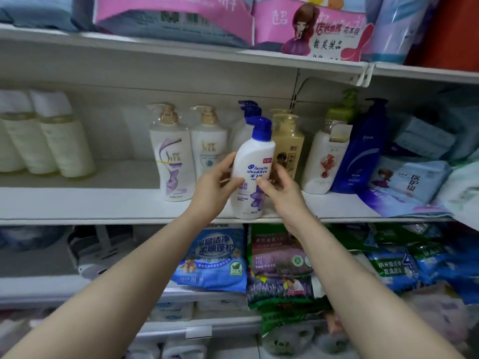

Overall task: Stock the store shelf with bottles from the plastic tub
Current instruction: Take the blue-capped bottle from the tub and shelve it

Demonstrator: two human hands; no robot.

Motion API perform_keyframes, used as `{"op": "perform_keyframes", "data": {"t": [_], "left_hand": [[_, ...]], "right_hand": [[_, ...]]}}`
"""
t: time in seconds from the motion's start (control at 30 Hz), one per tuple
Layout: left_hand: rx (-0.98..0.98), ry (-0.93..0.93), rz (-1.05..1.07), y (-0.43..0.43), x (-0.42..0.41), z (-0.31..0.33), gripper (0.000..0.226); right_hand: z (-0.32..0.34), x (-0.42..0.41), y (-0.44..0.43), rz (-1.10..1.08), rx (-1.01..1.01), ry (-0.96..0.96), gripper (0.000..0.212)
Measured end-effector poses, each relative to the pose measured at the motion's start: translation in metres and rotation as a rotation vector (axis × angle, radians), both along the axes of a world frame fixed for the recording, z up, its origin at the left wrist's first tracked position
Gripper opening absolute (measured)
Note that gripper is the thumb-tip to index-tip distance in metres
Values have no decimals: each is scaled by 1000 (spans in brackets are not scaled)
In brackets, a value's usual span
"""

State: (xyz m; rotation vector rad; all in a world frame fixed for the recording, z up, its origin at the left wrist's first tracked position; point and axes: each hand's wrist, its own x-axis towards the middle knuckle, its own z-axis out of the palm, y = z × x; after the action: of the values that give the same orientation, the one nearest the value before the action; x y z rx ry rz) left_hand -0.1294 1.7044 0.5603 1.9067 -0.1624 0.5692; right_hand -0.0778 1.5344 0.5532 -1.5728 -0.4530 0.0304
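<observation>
A white shampoo bottle [252,164] with a blue pump cap stands upright at the front edge of the white middle shelf [103,203]. My left hand [215,185] grips its left side, fingers curled round it. My right hand [281,189] holds its right side, thumb on the label. Right behind it stands another white bottle with a blue pump [246,125]. The plastic tub is out of view.
Two white pump bottles [172,156] stand left of the held one, and cream bottles [64,141] at far left. A tan bottle [289,146], a white one [324,161] and a dark blue one [360,151] stand to the right. Soft packs [217,257] fill the shelf below.
</observation>
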Motion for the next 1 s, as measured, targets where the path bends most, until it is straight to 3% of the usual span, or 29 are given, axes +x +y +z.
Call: {"op": "perform_keyframes", "data": {"t": [0.17, 0.27, 0.37, 0.47, 0.63, 1.0], "left_hand": [[126, -124, 148, -12, -8, -27, 72], [184, -189, 296, -20, -16, -45, 67], [274, -194, 344, -23, -23, -61, 57], [344, -177, 302, -25, -23, -70, 50], [408, -154, 292, -24, -18, -69, 58], [540, -139, 291, -19, 4, -64, 69]], "right_hand": [[-29, -7, 2, -238, -228, -310, 69], [-45, -22, 5, -403, -291, -522, 61], [-57, -30, 7, -389, -351, -665, 53], [-62, -29, 6, -369, -393, -693, 49], [-57, -20, 9, -400, -451, -707, 47], [-55, 13, 22, -433, -564, -734, 70]]}}
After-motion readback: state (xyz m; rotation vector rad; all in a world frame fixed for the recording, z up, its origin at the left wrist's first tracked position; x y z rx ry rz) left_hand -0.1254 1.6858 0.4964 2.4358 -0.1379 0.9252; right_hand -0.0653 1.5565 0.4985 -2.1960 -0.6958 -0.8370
